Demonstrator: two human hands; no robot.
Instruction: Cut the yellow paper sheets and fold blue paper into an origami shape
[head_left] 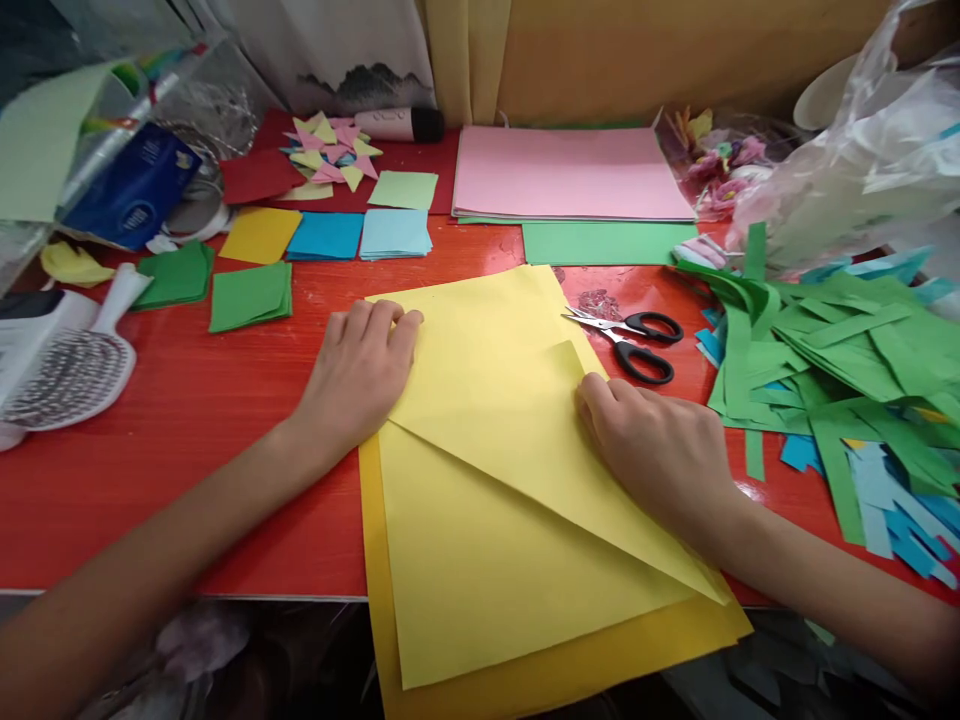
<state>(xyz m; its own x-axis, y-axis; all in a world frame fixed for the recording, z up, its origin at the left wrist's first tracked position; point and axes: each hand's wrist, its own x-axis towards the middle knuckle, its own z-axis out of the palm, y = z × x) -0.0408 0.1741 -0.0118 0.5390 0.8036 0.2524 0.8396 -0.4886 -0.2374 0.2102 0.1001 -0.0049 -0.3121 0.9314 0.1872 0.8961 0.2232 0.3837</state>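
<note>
A light yellow sheet of paper lies on the red table, folded over on a diagonal, with a darker yellow sheet under it. My left hand rests on the folded flap's left edge, its fingers curled down and pressing the paper. My right hand lies on the flap's right side, and its fingertips pinch the paper edge near a small raised corner. Both sheets hang over the table's near edge.
Black-handled scissors lie just right of the paper. A heap of green and blue paper strips fills the right. Pink and green sheets lie behind. Small coloured squares, a hairbrush and a tissue pack sit left.
</note>
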